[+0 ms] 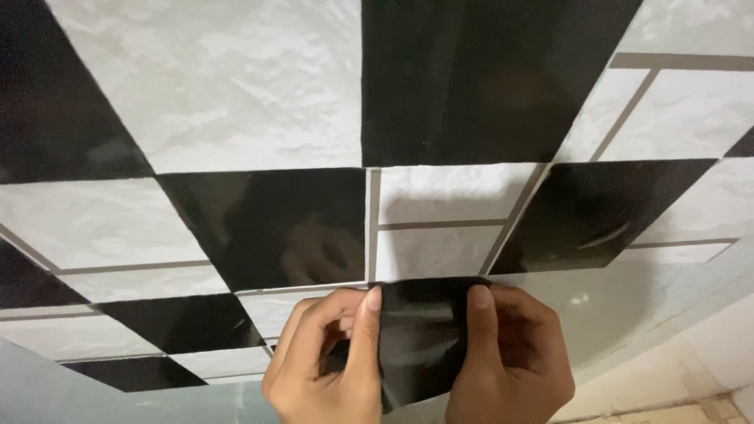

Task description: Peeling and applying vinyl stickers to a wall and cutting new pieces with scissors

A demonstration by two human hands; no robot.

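Both hands are holding a glossy black sheet (420, 338) low in the centre of the view, right up against the white tiled wall (236, 78). Left hand (326, 361) is pinching the sheet's left edge, thumb in front & fingers (369, 330) curled behind; right hand (510, 361) is doing the same on the right edge, so both sets of fingers are clamped on the sheet, not apart. Sheet is lying between the two hands, top edge running left-right approx level w/ a grey grout line (440, 224), lower part curling away from the wall toward the camera. Both hands are about equally near. Directly above the sheet's top edge bare white tiles (440, 251) are showing; black squares (275, 228) are already sitting on the wall to its upper left, top centre & right, checkerboard-style. No labels or signs are showing.
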